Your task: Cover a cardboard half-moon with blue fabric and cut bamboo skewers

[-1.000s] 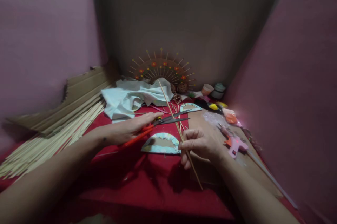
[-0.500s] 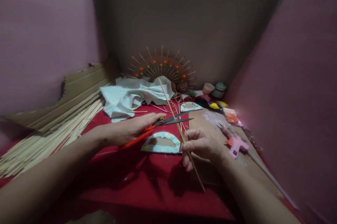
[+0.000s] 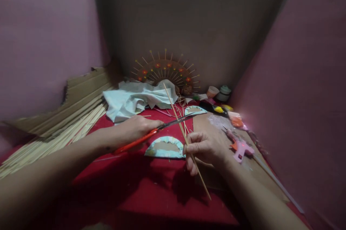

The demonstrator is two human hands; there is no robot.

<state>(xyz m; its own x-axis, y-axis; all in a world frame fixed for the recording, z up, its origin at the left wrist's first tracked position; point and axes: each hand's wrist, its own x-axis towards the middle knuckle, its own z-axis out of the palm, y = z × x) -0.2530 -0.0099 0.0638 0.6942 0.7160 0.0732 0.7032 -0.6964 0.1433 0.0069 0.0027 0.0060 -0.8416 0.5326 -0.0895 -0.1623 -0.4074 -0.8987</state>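
Observation:
My left hand (image 3: pixel 136 129) grips orange-handled scissors (image 3: pixel 162 127) over a red cloth (image 3: pixel 151 186). Their dark blades are nearly closed and meet a thin bamboo stick (image 3: pixel 175 113) at mid-length. My right hand (image 3: pixel 202 149) pinches that stick, which slants from the white fabric down past my fingers. A half-round cardboard piece with a pale blue edge (image 3: pixel 163 147) lies between my two hands.
A heap of bamboo sticks (image 3: pixel 54 136) and cardboard lie at the left. White fabric (image 3: pixel 135 100) and a decorated fan-shaped piece (image 3: pixel 164 71) sit at the back. A pink glue gun (image 3: pixel 240 147), small jars (image 3: pixel 220 93) and coloured bits lie at the right.
My left hand has closed around the scissor handles and lifted them. The blades have come together onto the stick. My right hand has barely moved.

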